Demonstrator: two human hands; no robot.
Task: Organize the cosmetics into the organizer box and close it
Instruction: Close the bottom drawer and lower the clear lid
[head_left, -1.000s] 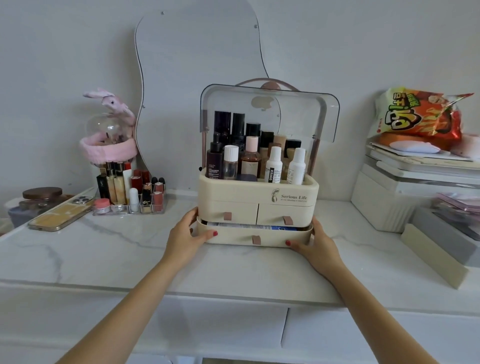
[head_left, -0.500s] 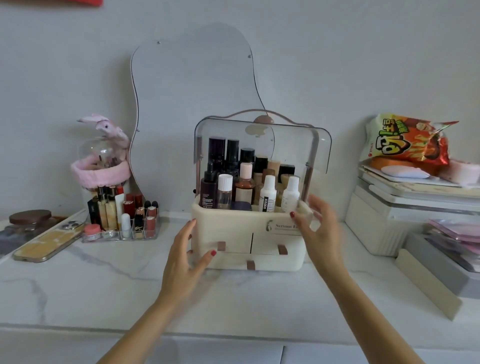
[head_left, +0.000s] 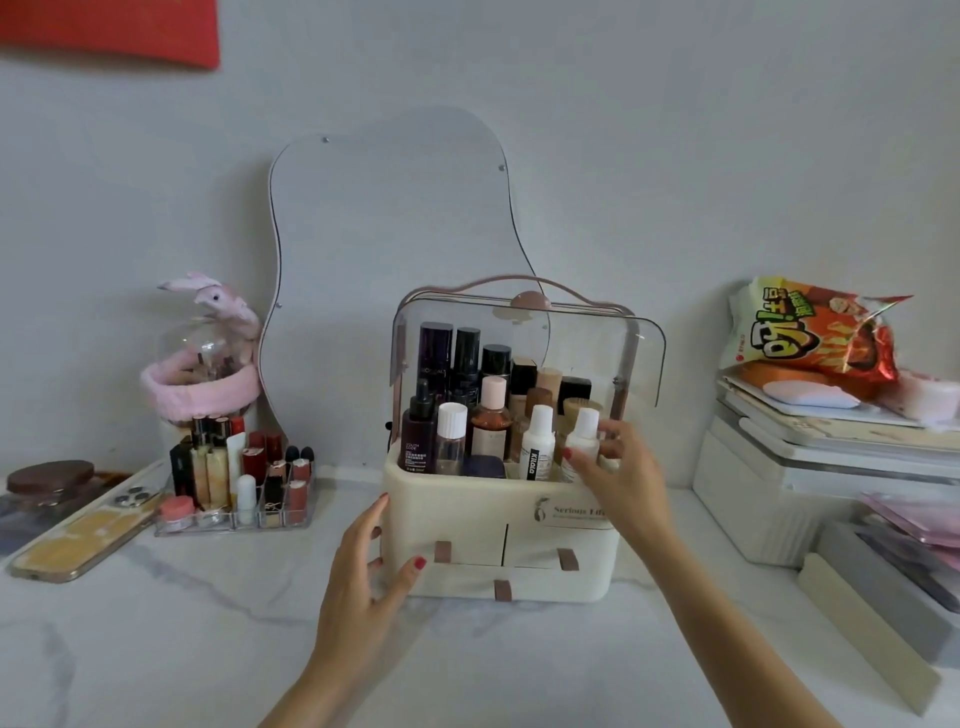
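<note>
A cream organizer box (head_left: 467, 506) stands on the marble counter, its clear lid (head_left: 639, 358) raised. The top compartment holds several upright bottles, among them a dark spray bottle (head_left: 418, 436) and two white bottles (head_left: 537, 449). All three drawers sit flush with the front. My left hand (head_left: 371, 577) rests open against the box's lower left corner, thumb on the front. My right hand (head_left: 618, 480) is at the box's upper right rim, fingers spread around the rightmost white bottle (head_left: 582, 439); whether it grips the bottle is unclear.
A clear lipstick rack (head_left: 239, 480) stands to the left, with a phone (head_left: 85, 535) and a jar (head_left: 49, 478) beyond it. A wavy mirror (head_left: 395, 234) leans on the wall behind. White boxes (head_left: 810, 467) and a snack bag (head_left: 815, 332) are stacked at the right.
The bottom drawer, slightly out a second ago, now sits shut. My right hand rose from the drawer to the box's upper right rim. The view tilted upward.
</note>
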